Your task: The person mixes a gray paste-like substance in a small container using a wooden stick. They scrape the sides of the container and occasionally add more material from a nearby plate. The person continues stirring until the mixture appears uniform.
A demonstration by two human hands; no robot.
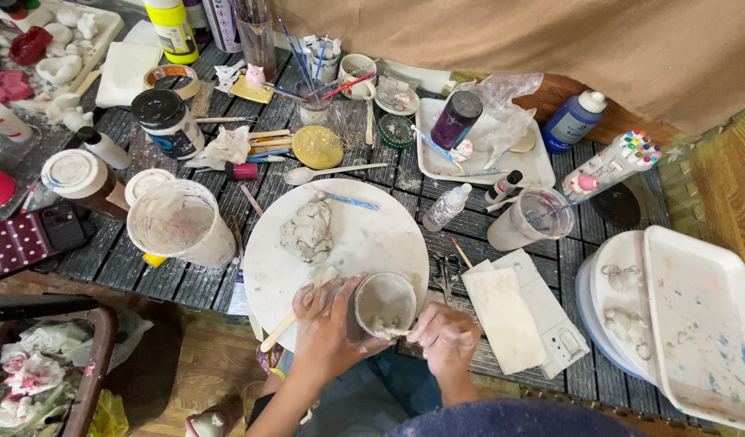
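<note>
Two clay-smeared hands work at a small cup on a round board.

From the head camera, the left hand [328, 320] wraps around the side of the cup [384, 304], gripping it together with a wooden stick [296, 311]. The right hand [444, 332] pinches the cup's near rim. The cup sits at the near edge of the round board [372, 235], close to a lump of clay [308, 231]; a large bucket [182, 222] stands to the left.
</note>
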